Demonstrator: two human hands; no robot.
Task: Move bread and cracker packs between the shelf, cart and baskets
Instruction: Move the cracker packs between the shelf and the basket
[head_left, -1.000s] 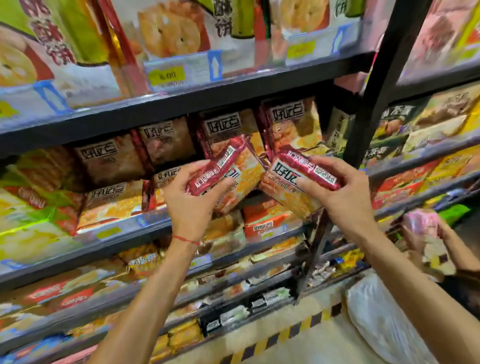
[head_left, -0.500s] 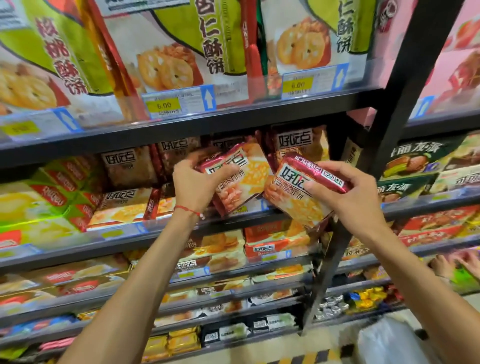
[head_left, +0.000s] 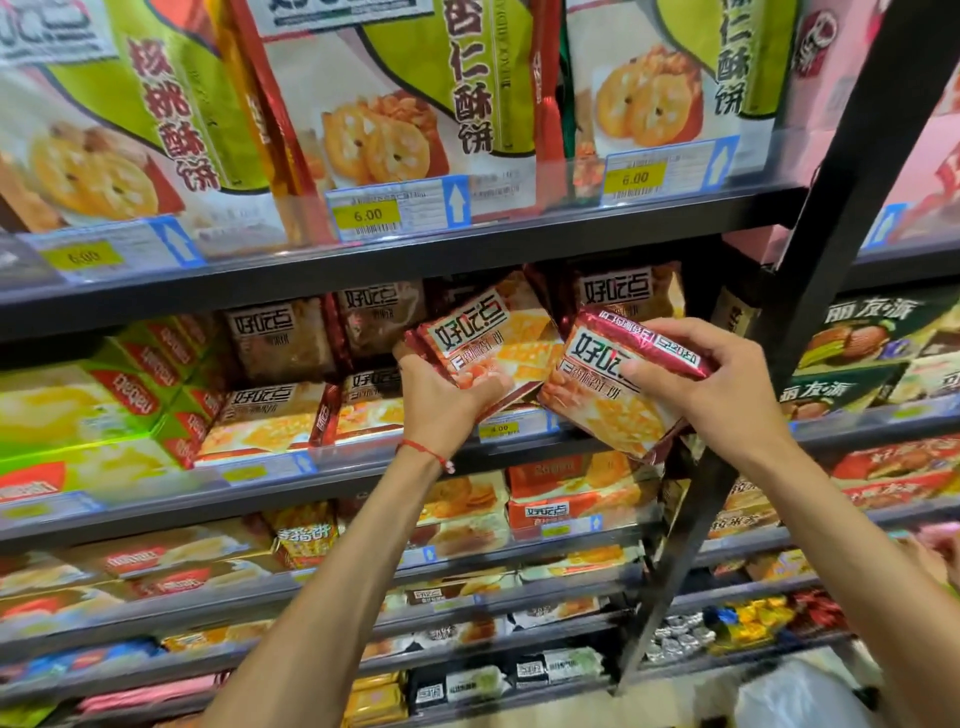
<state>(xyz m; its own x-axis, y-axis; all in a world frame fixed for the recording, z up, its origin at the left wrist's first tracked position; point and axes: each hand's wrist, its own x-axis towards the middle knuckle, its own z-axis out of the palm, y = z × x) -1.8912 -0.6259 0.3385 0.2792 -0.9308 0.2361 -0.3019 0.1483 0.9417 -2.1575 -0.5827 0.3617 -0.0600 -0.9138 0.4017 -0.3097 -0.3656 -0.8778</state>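
My left hand (head_left: 441, 400) grips a red and orange cracker pack (head_left: 493, 343) from below, its top reaching into the second shelf (head_left: 363, 467) among like packs (head_left: 280, 338). My right hand (head_left: 711, 379) holds a second cracker pack (head_left: 613, 395) of the same kind by its upper right corner, tilted, in front of the shelf's edge near the black upright post (head_left: 841, 223). The two packs touch at their edges.
Big green and white biscuit bags (head_left: 405, 104) fill the shelf above, with yellow price tags (head_left: 369, 215). Green boxes (head_left: 78, 410) sit left. Lower shelves hold more packs. Another person's hand (head_left: 930, 551) shows at the right edge. A white bag (head_left: 800, 696) lies at the bottom right.
Both hands have risen with their packs toward the second shelf. The left pack has moved in under the shelf above, and the view has tilted upward.
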